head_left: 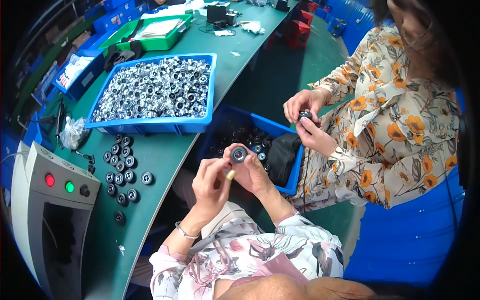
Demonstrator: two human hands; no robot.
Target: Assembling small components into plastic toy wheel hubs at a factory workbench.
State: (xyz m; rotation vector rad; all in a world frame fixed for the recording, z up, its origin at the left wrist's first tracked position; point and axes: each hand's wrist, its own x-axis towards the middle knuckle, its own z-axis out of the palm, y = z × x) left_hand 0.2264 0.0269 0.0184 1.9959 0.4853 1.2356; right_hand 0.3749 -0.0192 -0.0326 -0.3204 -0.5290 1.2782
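A small black wheel [238,154] with a pale ring and dark centre is held up in the fingers of my right hand [254,175]. Close beside it, my left hand [210,182] has its fingers drawn together in a pinch. A small yellowish piece [230,174] shows at those fingertips; whether it is held or worn on a finger, I cannot tell. Below and beyond my hands stands a blue bin [295,172] with many dark wheels and a black cloth. On the green table to the left lie several similar black wheels [119,165] in a loose group.
A blue tray [165,125] heaped with shiny clear-and-metal parts stands on the table [150,175]. At the near left is a grey machine [60,172] with red and green buttons. A co-worker's hands [312,117] hold a dark round part at the right.
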